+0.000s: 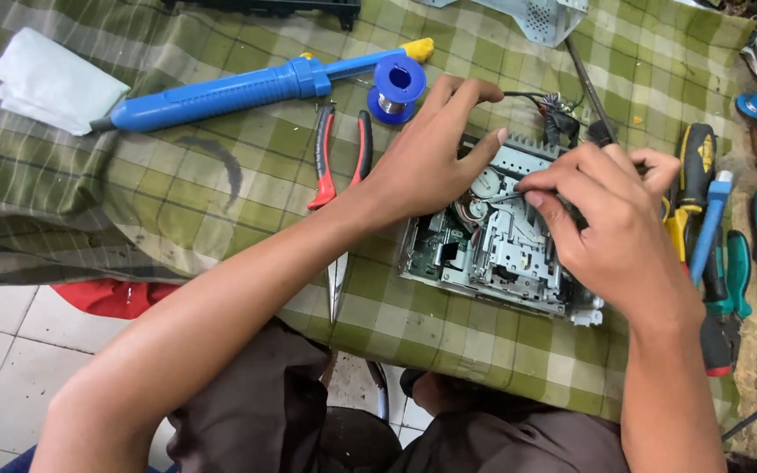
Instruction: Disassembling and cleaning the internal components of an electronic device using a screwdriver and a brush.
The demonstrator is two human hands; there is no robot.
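Cloth: a green checked cloth point(177, 193) covers my bench and hangs over the near edge above the white floor tiles point(2, 350)
Mechanism: an opened disc-drive style mechanism point(501, 254), metal frame and circuit board bared, lies on the cloth in front of me, right of centre; its cover is already off, and the wires point(554, 109) at its far end are still attached
Progress: as I judge it, the opening up is done and the fine work inside is in hand; nothing looks put back yet
Left hand: my left hand point(427, 158) rests on the far left corner of the mechanism, fingers spread and curled over its edge, steadying it rather than gripping anything
Right hand: my right hand point(611, 219) sits over the middle of the mechanism, thumb and forefinger pinched together on something thin; I cannot tell what it is
Desoldering pump: a blue desoldering pump point(238, 88) lies far left, well apart from my hands
Screwdrivers: a row of screwdrivers point(711, 228) lies just beside my right hand, crowding that side
Pliers: red-handled pliers point(339, 158) lie close to my left wrist
Solder: a blue spool of solder point(398, 86) sits just beyond my left fingers
Room: the cloth is open to the left; the near edge runs close under the mechanism
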